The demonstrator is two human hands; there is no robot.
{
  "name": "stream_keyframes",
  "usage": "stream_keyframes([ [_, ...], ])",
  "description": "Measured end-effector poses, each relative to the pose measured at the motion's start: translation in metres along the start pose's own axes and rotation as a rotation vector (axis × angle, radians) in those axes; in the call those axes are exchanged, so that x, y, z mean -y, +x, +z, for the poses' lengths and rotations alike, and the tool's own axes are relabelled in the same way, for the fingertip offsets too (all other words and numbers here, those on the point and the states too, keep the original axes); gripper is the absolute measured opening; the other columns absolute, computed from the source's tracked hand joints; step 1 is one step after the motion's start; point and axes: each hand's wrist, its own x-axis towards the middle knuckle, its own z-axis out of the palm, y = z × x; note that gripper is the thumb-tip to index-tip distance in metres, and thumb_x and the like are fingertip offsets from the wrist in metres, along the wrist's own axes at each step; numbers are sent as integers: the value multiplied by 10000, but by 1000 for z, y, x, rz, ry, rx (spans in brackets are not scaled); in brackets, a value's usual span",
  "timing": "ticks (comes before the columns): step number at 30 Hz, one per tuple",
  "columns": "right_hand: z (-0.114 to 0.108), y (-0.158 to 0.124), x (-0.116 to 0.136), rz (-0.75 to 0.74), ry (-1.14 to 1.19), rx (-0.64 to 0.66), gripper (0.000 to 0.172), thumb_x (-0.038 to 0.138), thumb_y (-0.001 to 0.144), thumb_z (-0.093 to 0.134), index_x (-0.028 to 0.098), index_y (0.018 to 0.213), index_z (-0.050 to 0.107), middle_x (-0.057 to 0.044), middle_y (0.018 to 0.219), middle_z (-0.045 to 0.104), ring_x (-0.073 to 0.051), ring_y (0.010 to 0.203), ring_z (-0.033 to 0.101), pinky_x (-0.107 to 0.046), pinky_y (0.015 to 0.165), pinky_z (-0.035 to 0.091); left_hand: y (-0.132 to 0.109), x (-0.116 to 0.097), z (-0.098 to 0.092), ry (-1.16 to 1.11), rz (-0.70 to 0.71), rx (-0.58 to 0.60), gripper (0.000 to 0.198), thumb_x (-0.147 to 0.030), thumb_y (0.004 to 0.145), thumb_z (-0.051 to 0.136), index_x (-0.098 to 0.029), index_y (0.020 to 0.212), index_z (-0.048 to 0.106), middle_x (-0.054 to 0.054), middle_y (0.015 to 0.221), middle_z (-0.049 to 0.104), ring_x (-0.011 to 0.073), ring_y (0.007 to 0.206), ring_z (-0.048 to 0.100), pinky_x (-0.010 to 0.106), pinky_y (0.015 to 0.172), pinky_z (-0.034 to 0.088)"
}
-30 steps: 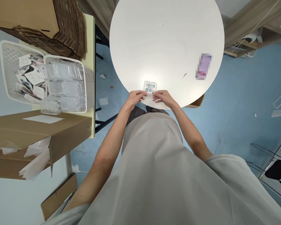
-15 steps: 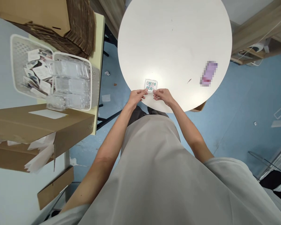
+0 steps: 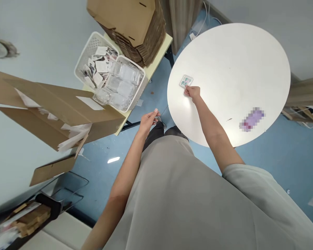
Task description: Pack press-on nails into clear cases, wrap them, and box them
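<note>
My right hand (image 3: 192, 92) pinches the lower edge of a small clear plastic case (image 3: 184, 77) over the left part of the round white table (image 3: 232, 62). Inside the case are several teal and pale oval pieces that look like press-on nails (image 3: 185, 82). Away from the table, my left hand (image 3: 147, 122) hangs in the air with its fingers loosely apart and nothing visible in it. Its nearest neighbour is the side table with the baskets, up and to the left.
Two white baskets stand on a yellow side table (image 3: 160, 57): one with cards (image 3: 101, 66), one with clear plastic cases (image 3: 122, 83). Flattened cardboard (image 3: 151, 38) is stacked behind them, an open carton (image 3: 67, 107) in front. A blurred purple item (image 3: 253, 119) lies on the round table.
My left hand has let go of the case and moved off the table. My right hand alone holds the case, farther in over the table. The view has turned left.
</note>
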Motion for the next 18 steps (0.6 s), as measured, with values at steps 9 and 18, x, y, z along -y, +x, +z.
stream_keyframes([
  [9,-9,3,3,84,-92,-156,361,243,1054,858,147,753,684,3,611,699,-98,485,665,-182,502,614,-9,6,-31,-54,-29,-87,729,-858,778,907,-164,988,832,157,1171,846,109,700,600,260,613,445],
  [18,-14,-90,32,-67,-82,-109,349,298,1043,878,110,781,744,-45,743,766,-80,562,688,-168,581,641,10,-26,-50,-117,106,-20,653,-828,832,887,-194,981,851,137,1110,856,132,684,603,304,632,464],
])
